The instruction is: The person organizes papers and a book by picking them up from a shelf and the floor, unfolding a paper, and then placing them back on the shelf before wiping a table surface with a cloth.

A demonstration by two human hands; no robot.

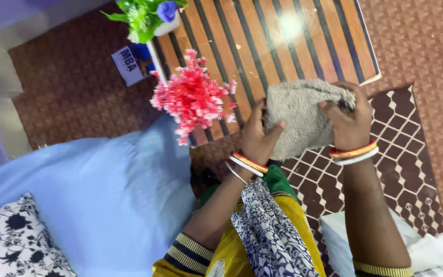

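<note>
Both hands, left hand point(256, 134) and right hand point(348, 120), gripped the coarse grey-beige knitted cloth point(299, 115); the red-pink artificial flower bunch point(193, 97) (just left) could probably get knocked.

Right hand's point(351, 123) fingertips buried in grey cloth point(298, 115); floral cushion point(16, 241) cropped.

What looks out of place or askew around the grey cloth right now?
Nothing looks spilled or damaged. The grey cloth is bunched between the left hand and right hand. The pink flower bunch beside them tilts sideways over the striped table.
</note>
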